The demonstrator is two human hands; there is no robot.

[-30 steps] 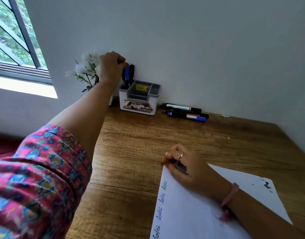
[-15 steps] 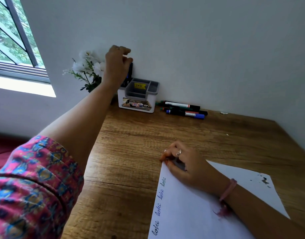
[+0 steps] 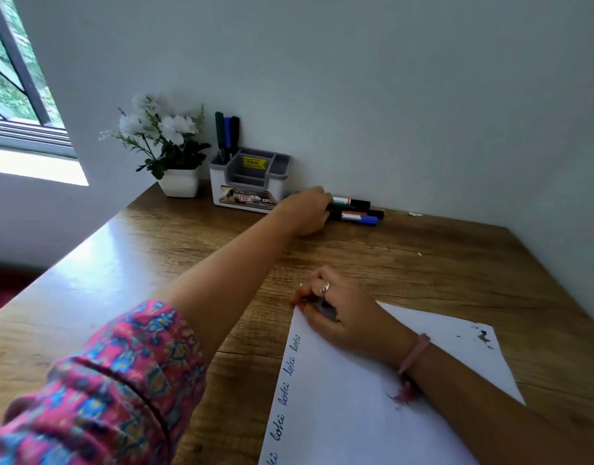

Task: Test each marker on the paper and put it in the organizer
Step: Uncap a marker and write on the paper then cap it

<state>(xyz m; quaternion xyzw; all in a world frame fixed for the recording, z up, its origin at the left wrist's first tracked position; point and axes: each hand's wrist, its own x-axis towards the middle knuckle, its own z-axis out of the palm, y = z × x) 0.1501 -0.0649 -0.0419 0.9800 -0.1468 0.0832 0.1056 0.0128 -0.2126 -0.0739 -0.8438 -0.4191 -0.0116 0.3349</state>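
1. Three markers (image 3: 227,134), one green, one blue and one black, are stood upright in the left rear compartment of the organizer (image 3: 250,181), which is set at the far edge of the tabletop (image 3: 148,250) against the wall.
2. A cluster of loose markers (image 3: 354,211) is laid flat along the same far edge, just to the right of the organizer; a blue cap is seen at the right end of the nearest one.
3. The left hand (image 3: 305,211) is stretched across to the left end of that cluster, with its fingers curled down over the marker ends; whether one is actually pinched cannot be told.
4. The right hand (image 3: 339,313) is rested on the top corner of the paper (image 3: 356,414), its fingers bent and pressed on the sheet at that corner.
5. The paper is laid near the front right of the tabletop, with handwritten words run along its left edge and dark blots at its right corner.
6. A white pot of flowers (image 3: 174,156) is placed at the far left corner, just beside the organizer.
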